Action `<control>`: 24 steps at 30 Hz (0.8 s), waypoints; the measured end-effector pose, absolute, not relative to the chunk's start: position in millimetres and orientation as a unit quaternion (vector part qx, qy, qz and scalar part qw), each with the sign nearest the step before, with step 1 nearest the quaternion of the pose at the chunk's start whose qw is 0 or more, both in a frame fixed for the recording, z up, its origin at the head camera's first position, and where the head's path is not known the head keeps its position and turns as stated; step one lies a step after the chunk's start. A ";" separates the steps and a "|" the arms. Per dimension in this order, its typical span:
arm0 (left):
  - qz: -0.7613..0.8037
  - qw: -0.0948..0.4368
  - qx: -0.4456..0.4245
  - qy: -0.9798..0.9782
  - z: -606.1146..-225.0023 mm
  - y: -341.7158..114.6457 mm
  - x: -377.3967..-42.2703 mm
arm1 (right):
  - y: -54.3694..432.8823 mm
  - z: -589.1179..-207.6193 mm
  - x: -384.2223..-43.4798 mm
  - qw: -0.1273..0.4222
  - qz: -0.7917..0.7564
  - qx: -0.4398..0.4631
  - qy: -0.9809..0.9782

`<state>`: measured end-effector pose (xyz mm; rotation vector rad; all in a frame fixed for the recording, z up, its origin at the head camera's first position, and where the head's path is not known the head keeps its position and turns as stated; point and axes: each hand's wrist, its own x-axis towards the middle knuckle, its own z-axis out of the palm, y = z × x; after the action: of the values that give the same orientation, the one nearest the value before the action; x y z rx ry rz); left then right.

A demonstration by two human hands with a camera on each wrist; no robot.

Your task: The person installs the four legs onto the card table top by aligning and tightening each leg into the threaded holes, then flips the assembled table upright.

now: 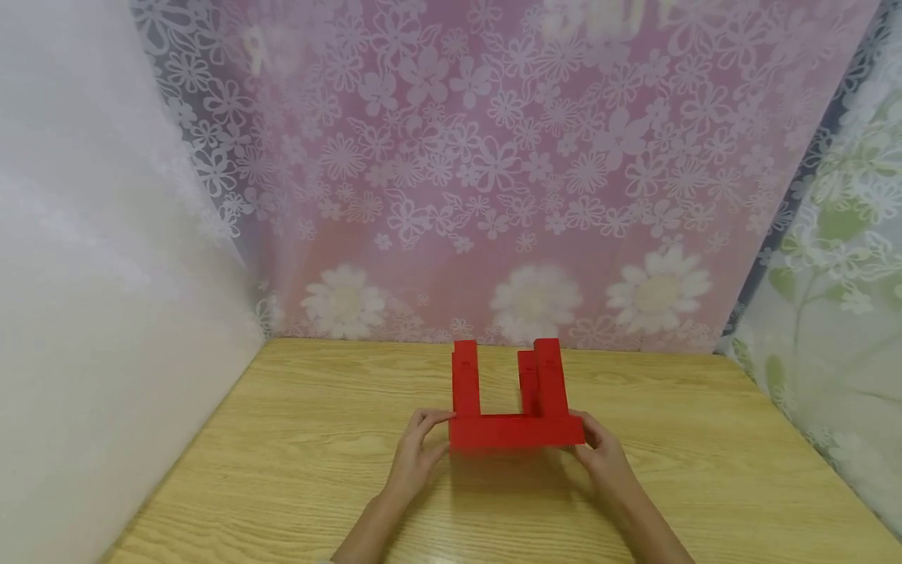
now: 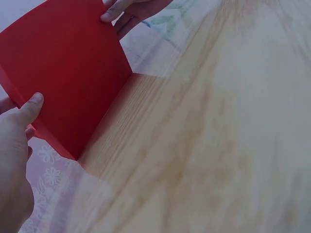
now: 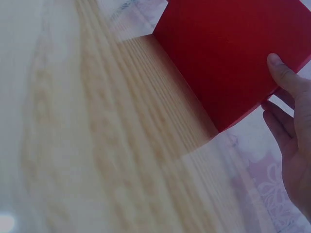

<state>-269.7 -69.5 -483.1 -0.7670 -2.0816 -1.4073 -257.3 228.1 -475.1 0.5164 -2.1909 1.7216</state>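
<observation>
A red flat-faced box point(image 1: 517, 432) stands on edge on the wooden table, with its narrow side towards the head camera. Behind that side, several red upright pieces point(image 1: 553, 380) rise, some with small dark print near the top. My left hand point(image 1: 411, 457) grips the left end, and in the left wrist view its thumb point(image 2: 32, 108) presses the broad red face point(image 2: 63, 68). At the opposite end my right hand point(image 1: 604, 457) holds the box. The right wrist view shows that thumb point(image 3: 282, 70) on the broad face and the fingers behind the edge.
The wood-grain table point(image 1: 317, 454) extends around the box on both sides. A pink floral curtain point(image 1: 493, 172) hangs along its back edge. A white sheet point(image 1: 106, 274) borders the left, and a leafy patterned sheet point(image 1: 838, 313) the right.
</observation>
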 end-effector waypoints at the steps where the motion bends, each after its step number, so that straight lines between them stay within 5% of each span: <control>1: -0.516 0.259 -0.287 -0.764 -478.6 -69.2 -266.9 | 227.8 -473.8 -256.9 0.152 0.603 0.187 -0.761; 8: -0.573 0.197 -0.300 -0.737 -452.0 -69.3 -251.9 | 225.4 -461.7 -254.6 0.188 0.550 0.219 -0.784; 14: -0.633 0.121 -0.280 -0.711 -446.6 -71.6 -249.7 | 223.9 -452.7 -250.7 0.147 0.517 0.175 -0.825; 24: -0.631 0.097 -0.286 -0.715 -439.0 -72.5 -246.4 | 230.3 -449.1 -246.9 0.135 0.520 0.239 -0.809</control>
<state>-246.4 -72.5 -439.0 -0.8475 -2.1162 -1.8686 -246.9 230.3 -449.1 0.6927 -2.3440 1.5072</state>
